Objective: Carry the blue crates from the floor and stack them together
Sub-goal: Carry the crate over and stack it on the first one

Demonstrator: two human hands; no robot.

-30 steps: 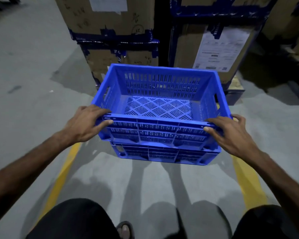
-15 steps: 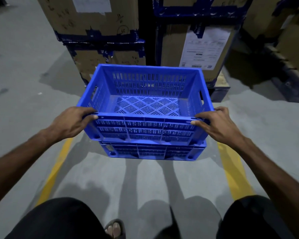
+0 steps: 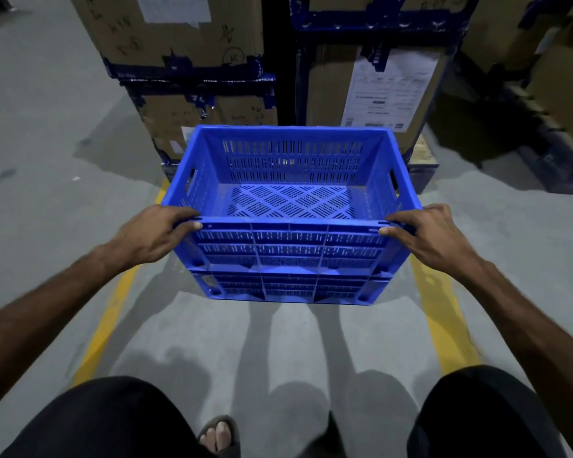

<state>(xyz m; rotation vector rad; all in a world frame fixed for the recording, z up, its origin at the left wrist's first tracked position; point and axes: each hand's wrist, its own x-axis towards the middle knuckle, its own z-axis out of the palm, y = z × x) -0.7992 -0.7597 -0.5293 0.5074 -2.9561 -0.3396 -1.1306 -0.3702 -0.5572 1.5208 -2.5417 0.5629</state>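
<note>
left hand (image 3: pixel 153 236): clamped on the near left corner of the upper crate's rim, thumb on the front wall
right hand (image 3: pixel 430 236): clamped on the near right corner of the same rim
upper crate (image 3: pixel 291 206): blue, empty, sitting on the lower crate (image 3: pixel 288 287)
lower crate: on the grey floor (image 3: pixel 47 193), between two yellow lines (image 3: pixel 444 319)
behind: taped cardboard boxes (image 3: pixel 186 38), just past the far rim

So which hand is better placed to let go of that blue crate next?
Neither clearly. The left hand and right hand grip matching near corners of the top blue crate, which looks seated on the lower crate. Probably both release together.
</note>
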